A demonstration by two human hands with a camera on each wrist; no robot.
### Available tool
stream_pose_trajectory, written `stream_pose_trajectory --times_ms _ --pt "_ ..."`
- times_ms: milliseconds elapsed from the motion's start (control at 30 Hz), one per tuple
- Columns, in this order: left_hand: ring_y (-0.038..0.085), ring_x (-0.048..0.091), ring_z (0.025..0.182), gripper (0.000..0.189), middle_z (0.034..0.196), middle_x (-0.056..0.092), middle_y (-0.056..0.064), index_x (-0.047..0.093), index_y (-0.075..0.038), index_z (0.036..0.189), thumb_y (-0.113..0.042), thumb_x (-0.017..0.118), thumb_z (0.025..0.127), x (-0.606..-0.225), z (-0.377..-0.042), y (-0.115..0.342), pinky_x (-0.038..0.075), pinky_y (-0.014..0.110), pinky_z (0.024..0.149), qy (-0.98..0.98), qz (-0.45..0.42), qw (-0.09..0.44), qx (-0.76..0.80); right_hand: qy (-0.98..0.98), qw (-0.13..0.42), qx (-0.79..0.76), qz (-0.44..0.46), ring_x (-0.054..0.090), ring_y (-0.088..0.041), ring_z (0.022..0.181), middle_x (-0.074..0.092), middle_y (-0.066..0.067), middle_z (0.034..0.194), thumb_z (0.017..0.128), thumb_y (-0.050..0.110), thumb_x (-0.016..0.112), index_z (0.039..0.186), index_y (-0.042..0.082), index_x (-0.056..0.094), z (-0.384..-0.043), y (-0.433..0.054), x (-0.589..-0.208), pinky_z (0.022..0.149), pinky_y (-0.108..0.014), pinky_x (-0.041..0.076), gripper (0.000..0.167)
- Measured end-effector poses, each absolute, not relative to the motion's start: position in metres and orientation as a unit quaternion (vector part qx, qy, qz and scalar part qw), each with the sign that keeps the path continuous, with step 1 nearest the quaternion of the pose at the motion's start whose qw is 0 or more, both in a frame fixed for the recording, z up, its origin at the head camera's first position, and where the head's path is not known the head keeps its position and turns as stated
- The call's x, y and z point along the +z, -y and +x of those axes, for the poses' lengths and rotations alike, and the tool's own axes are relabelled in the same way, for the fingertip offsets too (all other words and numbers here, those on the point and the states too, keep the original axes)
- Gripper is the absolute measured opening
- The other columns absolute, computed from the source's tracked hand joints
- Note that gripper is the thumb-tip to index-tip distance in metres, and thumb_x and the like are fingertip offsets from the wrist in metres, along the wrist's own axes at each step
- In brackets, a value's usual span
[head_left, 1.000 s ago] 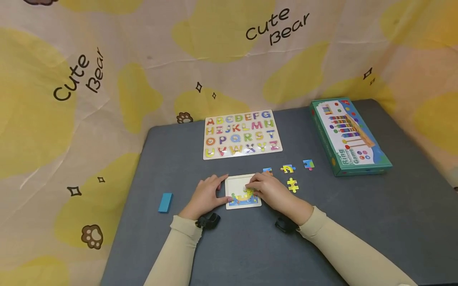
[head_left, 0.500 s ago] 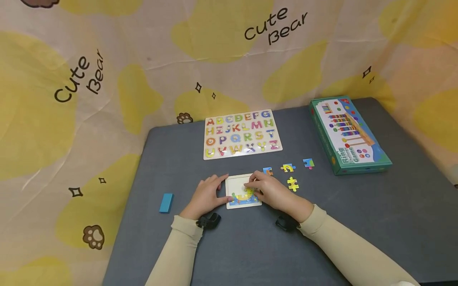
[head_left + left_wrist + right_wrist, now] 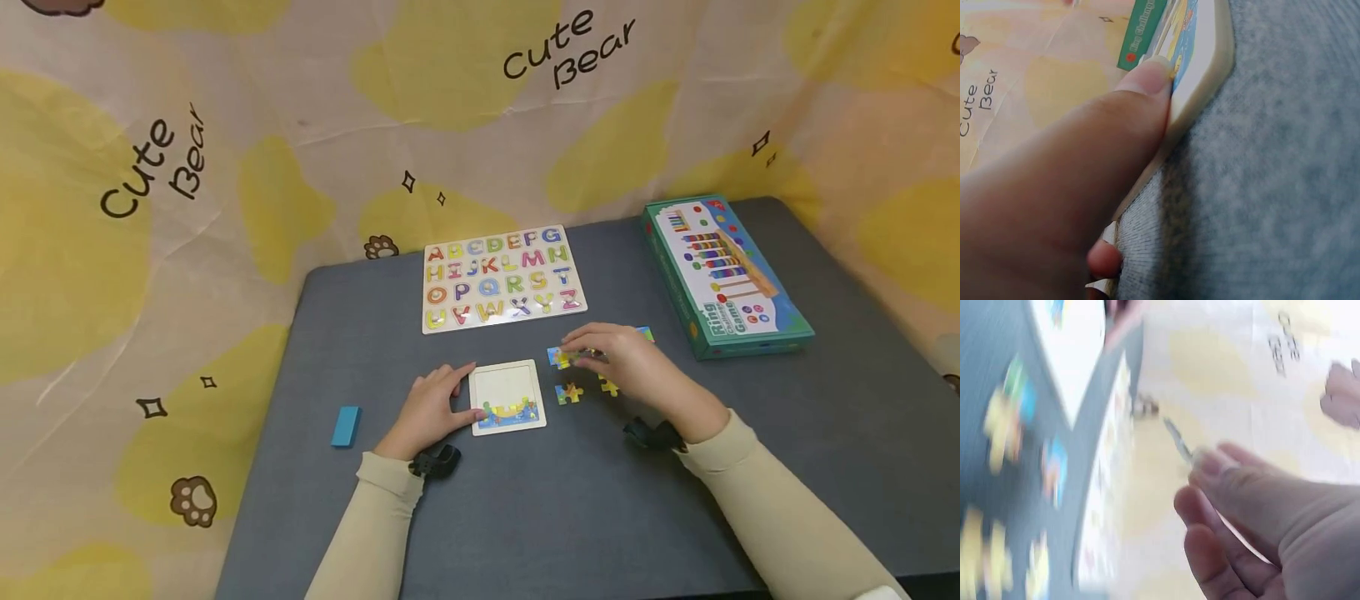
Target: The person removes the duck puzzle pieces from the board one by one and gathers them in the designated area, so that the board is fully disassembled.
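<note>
One wrinkled cream-and-yellow cloth (image 3: 465, 75) walls in the left and far edges of the counter (image 3: 480, 533), whose matte, fabric-like gray top runs from the tray to the near edge and off rightward. At far right, here's the green cardboard box (image 3: 727, 279), slanted, glossy, square-edged. Far middle, the flat alphabet board (image 3: 504, 279) lies just inside the far edge, its colored letters in rows.

Now the hands! The left hand (image 3: 426, 410) clasps the tray's left edge, thumb on top; the right hand (image 3: 626, 362), fingers bent, hovers to the tray's right, thumb and fingertips pinched together on a puzzle piece. That puzzle tray (image 3: 502, 382) sits mid-counter, pale, raised-rimmed, a band of fitted pieces along its near side. Well left, a smooth blue block (image 3: 346, 427). Knobbly loose pieces (image 3: 568, 395) scatter right of the tray; the pinched puzzle piece (image 3: 1177, 439) shows thin, edge-on, blurred.
</note>
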State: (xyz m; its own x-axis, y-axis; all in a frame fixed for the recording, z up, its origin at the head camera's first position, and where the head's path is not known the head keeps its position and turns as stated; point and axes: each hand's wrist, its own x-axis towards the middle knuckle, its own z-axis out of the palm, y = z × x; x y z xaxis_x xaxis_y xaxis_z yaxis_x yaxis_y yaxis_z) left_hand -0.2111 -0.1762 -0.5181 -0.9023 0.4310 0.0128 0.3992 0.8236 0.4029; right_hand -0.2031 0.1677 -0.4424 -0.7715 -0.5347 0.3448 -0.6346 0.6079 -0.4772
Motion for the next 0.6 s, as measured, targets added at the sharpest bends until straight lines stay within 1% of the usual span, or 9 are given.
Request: stream_pose_trajectory --times_ms 67,167,200,300,400,433,533,600 --pt "0.015 0.041 0.076 0.087 0.086 0.044 -0.002 0.054 -0.012 0.154 -0.049 0.088 0.083 -0.518 -0.211 0.176 0.03 0.039 0.076 -0.953 0.221 0.037 0.204 0.9 0.09 0.283 0.32 0.07 -0.027 0.106 0.075 -0.007 0.116 0.079 -0.007 0.087 0.108 0.005 0.082 -0.201 -0.194 -0.439 0.084 -0.045 0.058 0.031" --pt "0.015 0.041 0.076 0.087 0.086 0.044 -0.003 0.054 -0.011 0.154 -0.05 0.088 0.084 -0.518 -0.211 0.176 0.029 0.039 0.076 -0.951 0.227 0.037 0.205 0.911 0.095 0.258 0.308 0.069 -0.026 0.102 0.077 -0.005 0.113 0.076 -0.007 0.09 0.101 0.008 0.083 -0.193 -0.233 -0.442 0.082 -0.046 0.057 0.031" --pt "0.015 0.041 0.076 0.088 0.086 0.044 -0.003 0.054 -0.011 0.154 -0.05 0.088 0.083 -0.517 -0.211 0.176 0.029 0.039 0.076 -0.951 0.228 0.037 0.206 0.914 0.096 0.251 0.303 0.07 -0.025 0.1 0.077 -0.004 0.111 0.075 -0.007 0.09 0.1 0.009 0.083 -0.19 -0.244 -0.445 0.084 -0.048 0.056 0.03" --pt "0.015 0.041 0.077 0.088 0.086 0.045 -0.003 0.054 -0.011 0.154 -0.049 0.088 0.083 -0.516 -0.212 0.176 0.029 0.039 0.076 -0.951 0.225 0.038 0.206 0.922 0.082 0.238 0.295 0.07 -0.024 0.095 0.078 -0.003 0.109 0.075 -0.005 0.09 0.101 0.01 0.083 -0.182 -0.269 -0.456 0.081 -0.047 0.055 0.03" --pt "0.015 0.041 0.077 0.088 0.086 0.045 -0.002 0.054 -0.011 0.154 -0.05 0.088 0.083 -0.516 -0.213 0.178 0.03 0.039 0.076 -0.953 0.223 0.038 0.204 0.929 0.058 0.226 0.288 0.069 -0.024 0.095 0.077 -0.003 0.111 0.079 0.0 0.089 0.107 0.011 0.083 -0.175 -0.279 -0.467 0.082 -0.046 0.056 0.03" --pt "0.015 0.041 0.077 0.088 0.086 0.045 -0.002 0.054 -0.011 0.154 -0.05 0.088 0.083 -0.516 -0.213 0.179 0.03 0.039 0.076 -0.953 0.223 0.039 0.204 0.931 0.052 0.222 0.287 0.068 -0.025 0.096 0.077 -0.004 0.112 0.08 0.001 0.089 0.109 0.01 0.083 -0.173 -0.279 -0.471 0.079 -0.044 0.056 0.031" --pt "0.015 0.041 0.077 0.088 0.086 0.045 -0.002 0.053 -0.011 0.155 -0.05 0.088 0.083 -0.517 -0.213 0.18 0.03 0.039 0.076 -0.951 0.226 0.038 0.205 0.934 0.051 0.21 0.285 0.068 -0.027 0.099 0.075 -0.006 0.114 0.08 0.0 0.089 0.109 0.009 0.082 -0.17 -0.277 -0.477 0.08 -0.046 0.057 0.031" --pt "0.015 0.041 0.076 0.088 0.087 0.045 -0.003 0.053 -0.011 0.155 -0.049 0.088 0.084 -0.518 -0.213 0.178 0.03 0.039 0.076 -0.951 0.229 0.038 0.206 0.934 0.065 0.204 0.287 0.069 -0.028 0.098 0.074 -0.005 0.112 0.079 -0.002 0.089 0.106 0.008 0.083 -0.169 -0.276 -0.48 0.08 -0.047 0.057 0.03"
